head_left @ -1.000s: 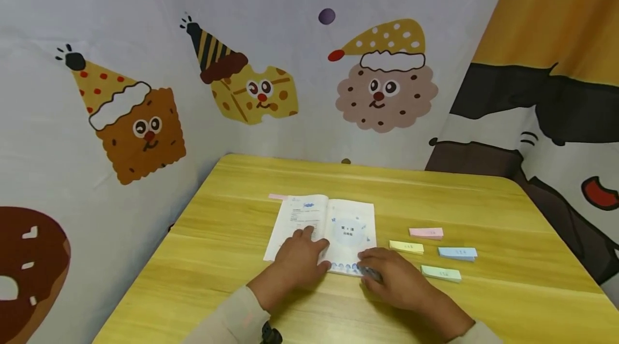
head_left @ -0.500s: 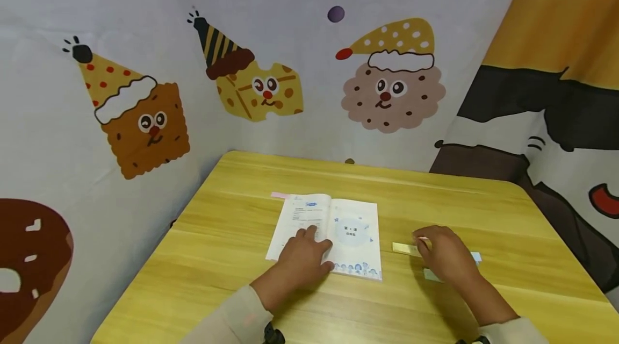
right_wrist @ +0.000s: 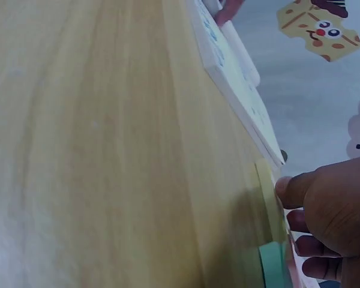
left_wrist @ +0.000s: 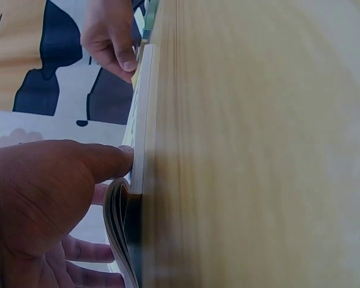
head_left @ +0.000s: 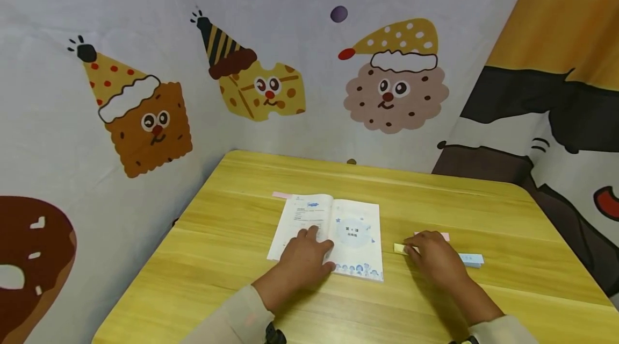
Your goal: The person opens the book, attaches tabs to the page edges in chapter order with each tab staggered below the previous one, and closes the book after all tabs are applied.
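An open book (head_left: 357, 250) lies on the table, text on its left page and a blue printed design on the right one. My left hand (head_left: 304, 258) rests spread on the left page, its thumb by the lower edge near the fold. To the right of the book, my right hand (head_left: 441, 260) pinches at a yellow sticky note pad (head_left: 399, 249) with thumb and forefinger; the thumb (right_wrist: 284, 189) meets the pad's edge in the right wrist view. That hand hides much of the yellow pad and, in the head view, the green sticky note pad (right_wrist: 272, 264).
Around the right hand lie a pink sticky note pad (head_left: 445, 236) and a blue sticky note pad (head_left: 471, 259). From the left page's far outer edge sticks a pink tab (head_left: 281, 194). Behind the wooden table (head_left: 271, 172) hangs a cartoon-printed cloth (head_left: 319, 134).
My right hand has left the book's lower right corner, passed over the sticky note pads and come down at the yellow one. The left hand has stayed on the left page.
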Demonstrator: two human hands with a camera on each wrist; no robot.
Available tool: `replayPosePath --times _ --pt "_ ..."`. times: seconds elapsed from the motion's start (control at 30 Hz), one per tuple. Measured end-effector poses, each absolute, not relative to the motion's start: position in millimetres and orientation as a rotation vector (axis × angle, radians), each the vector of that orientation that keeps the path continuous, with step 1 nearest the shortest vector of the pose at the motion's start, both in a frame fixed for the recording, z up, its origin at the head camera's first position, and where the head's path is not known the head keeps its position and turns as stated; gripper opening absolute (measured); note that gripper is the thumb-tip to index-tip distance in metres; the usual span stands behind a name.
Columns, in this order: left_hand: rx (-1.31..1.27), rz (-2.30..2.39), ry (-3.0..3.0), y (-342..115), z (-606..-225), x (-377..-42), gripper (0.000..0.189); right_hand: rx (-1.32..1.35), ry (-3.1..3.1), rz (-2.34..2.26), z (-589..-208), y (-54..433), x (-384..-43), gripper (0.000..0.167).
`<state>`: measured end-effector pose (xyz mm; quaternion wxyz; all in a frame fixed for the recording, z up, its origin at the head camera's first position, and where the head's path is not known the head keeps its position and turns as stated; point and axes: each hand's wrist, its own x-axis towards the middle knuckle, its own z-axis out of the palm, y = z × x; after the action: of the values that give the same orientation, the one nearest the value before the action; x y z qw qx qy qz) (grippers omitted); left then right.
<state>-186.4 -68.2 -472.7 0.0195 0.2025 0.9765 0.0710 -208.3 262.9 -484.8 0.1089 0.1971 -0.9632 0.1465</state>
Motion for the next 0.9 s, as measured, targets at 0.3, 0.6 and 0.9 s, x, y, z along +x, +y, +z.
replayPosePath --times 0.3,0.6,0.9 --pt "0.623 0.218 3.031 -68.0 -475.9 -187.2 0.048 0.514 -2.831 0.432 -485.5 256.8 -208.1 0.01" --pt "0.632 0.218 3.041 -69.0 -476.6 -187.3 0.047 0.491 -2.916 0.529 -484.7 252.7 -213.0 0.008" --pt "0.633 0.219 3.042 -69.3 -477.3 -186.9 0.048 0.446 -3.001 0.569 -468.0 246.3 -206.4 0.005"
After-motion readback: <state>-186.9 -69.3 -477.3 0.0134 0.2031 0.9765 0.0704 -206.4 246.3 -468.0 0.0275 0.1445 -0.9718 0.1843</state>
